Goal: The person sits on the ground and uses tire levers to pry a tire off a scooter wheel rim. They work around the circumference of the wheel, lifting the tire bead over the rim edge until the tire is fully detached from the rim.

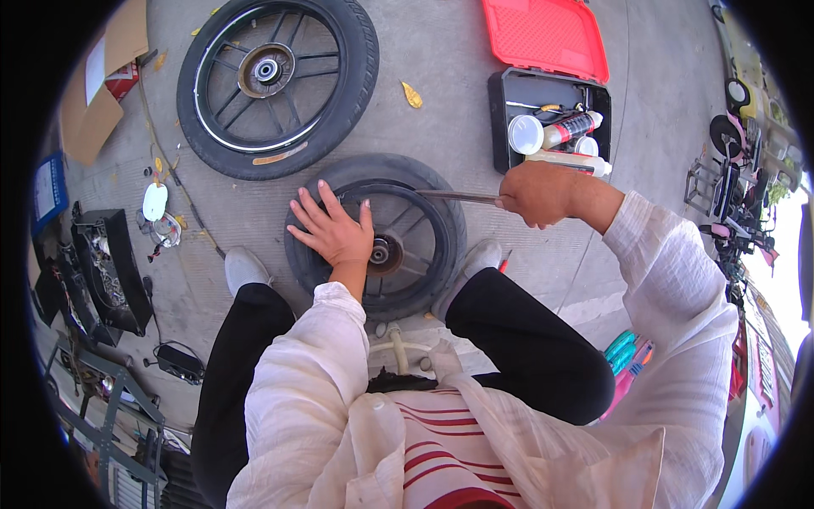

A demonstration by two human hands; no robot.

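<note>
No wording can be made out: just beyond the right hand (543, 193), a bottle (554, 136) wears a red-and-black label (577, 125) (its print too small to read), and beyond the left hand (341, 235), the farther tyre (360, 85) bears a tan strip-shaped sticker (280, 154), likewise illegible.

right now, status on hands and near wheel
Left hand spread on near wheel. Right hand gripping metal bar, tip at wheel. Second wheel close beyond, bar seems unobstructed.

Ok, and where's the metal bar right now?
In the head view, just right of centre, the metal bar is in the grip of the right hand, its free end at the upper right of the nearer wheel, below-left of the open toolbox.
</note>
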